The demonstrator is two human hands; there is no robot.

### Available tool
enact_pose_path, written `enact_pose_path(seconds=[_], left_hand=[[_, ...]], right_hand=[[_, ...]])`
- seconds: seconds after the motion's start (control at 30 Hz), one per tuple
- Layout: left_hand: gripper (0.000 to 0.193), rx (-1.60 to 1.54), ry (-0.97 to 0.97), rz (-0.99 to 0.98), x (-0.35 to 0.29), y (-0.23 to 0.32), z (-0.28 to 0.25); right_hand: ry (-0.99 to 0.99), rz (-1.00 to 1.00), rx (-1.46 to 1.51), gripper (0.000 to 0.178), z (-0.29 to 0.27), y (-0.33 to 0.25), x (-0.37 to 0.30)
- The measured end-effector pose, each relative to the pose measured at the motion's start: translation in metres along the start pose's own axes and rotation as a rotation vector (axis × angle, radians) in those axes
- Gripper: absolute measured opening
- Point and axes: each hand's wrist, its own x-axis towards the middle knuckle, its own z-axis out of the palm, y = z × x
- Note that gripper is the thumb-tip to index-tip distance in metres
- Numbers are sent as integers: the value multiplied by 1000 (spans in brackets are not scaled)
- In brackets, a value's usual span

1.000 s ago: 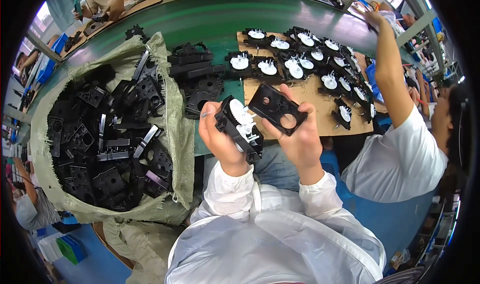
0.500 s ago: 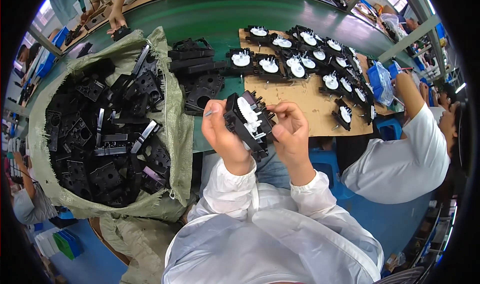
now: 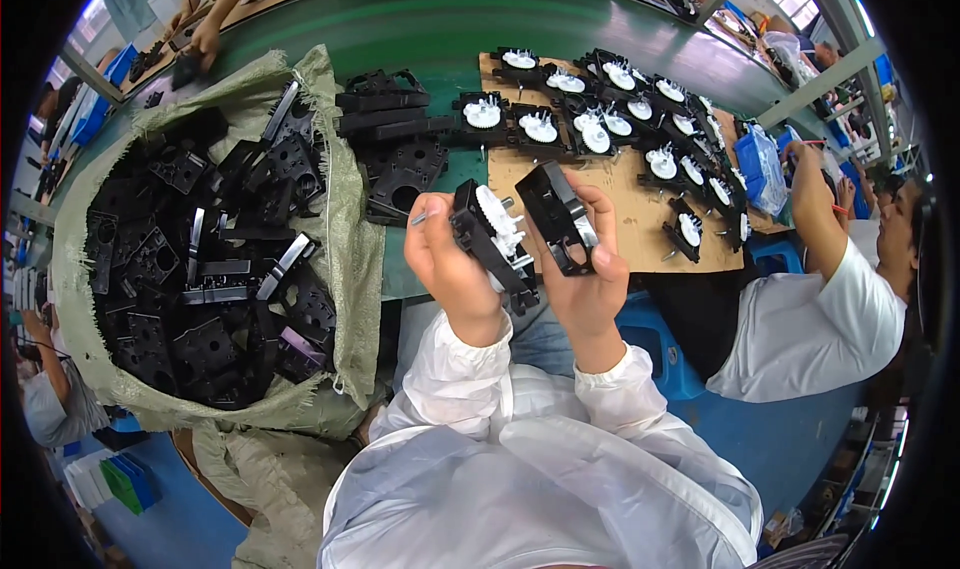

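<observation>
Apart they come: black cover (image 3: 545, 214) and gear unit (image 3: 500, 231) overlapped in view half a second ago, and now a clear gap shows between them, the cover tipped up on the right. Far left, a co-worker's hand (image 3: 206, 44) has also shifted further left, carrying a dark part (image 3: 186, 71) beyond the sack.

Left hand (image 3: 450, 274) is clamped on the gear unit, white gears facing right toward the cover, a silver pin (image 3: 425, 216) poking out by the fingertips. Right hand (image 3: 590, 274) has the cover gripped, thumb on the near right side. Both pieces are up in front of the body, over the near edge of the green table (image 3: 450, 19).

Just left, the woven sack (image 3: 362, 299) gapes open, heaped with black parts (image 3: 150, 259). Between sack and cardboard sits a pile of black frames (image 3: 395, 126). Over on the right, geared assemblies (image 3: 661, 162) crowd the cardboard (image 3: 600, 194), white wheels up, packed thickest at the far side. Further right comes a blue bin (image 3: 755, 174), and a seated person in a pale shirt (image 3: 810, 314) reaches in nearby.
</observation>
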Motion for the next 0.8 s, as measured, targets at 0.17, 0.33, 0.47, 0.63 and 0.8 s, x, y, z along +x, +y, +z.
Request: enact_pose_path(seconds=[0.17,0.33,0.47,0.63,0.8], left_hand=[[25,34,53,-21,1,-8,6],[23,-12,-3,-46,-2,-9,7],[22,-21,-16,-45,-1,-10,5],[22,-11,4,-43,-2,-9,8],[23,-9,11,-44,-2,-9,9]], right_hand=[[-131,-109,-199,78,0,5,3],[-214,-158,-309,84,3,8,5],[-229,-150,-355,87,4,7,5],[-225,-142,-382,89,4,7,5],[-232,-145,-425,91,4,4,5]])
